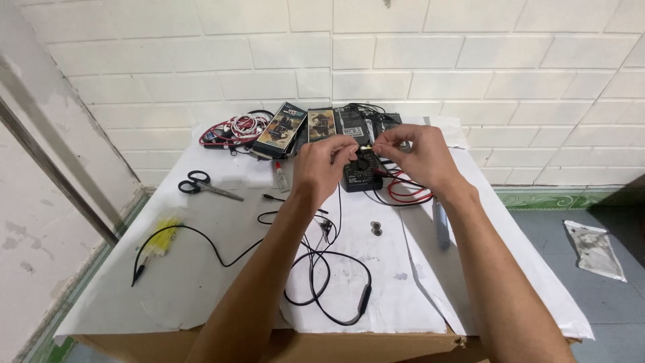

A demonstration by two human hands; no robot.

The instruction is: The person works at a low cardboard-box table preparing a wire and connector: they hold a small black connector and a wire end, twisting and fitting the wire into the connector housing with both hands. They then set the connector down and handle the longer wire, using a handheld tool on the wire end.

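Here, head view only:

Left hand (324, 165): raised over the far middle of the table, fingers curled, thumb and forefinger pinched on the left end of a small pale piece (363, 146).

Right hand (416, 156): at 3 o'clock of the left hand, fingertips pinched on the right end of the same piece; the two hands nearly touch.

Small pale piece: held between both hands above the table, too small to tell what it is; its long axis seems to run left to right, from 9 to 3 o'clock.

Multimeter (363, 171): black, lying flat just under the hands, long axis running from 6 to 12 o'clock.

Red leads (406, 191): looped at 4 o'clock of the multimeter, beneath the right wrist.

Black earphone cable (322, 282): coiled at 6 o'clock of the hands, between the forearms.

Two small round pieces (376, 228): side by side at 5 o'clock of the multimeter.

Scissors (201, 185): black-handled, at 9 o'clock of the hands, blades pointing to 4 o'clock.

Flat boxes (282, 128): in a row along the wall edge at 11 o'clock.

Table (201, 289): covered in white paper sheets.
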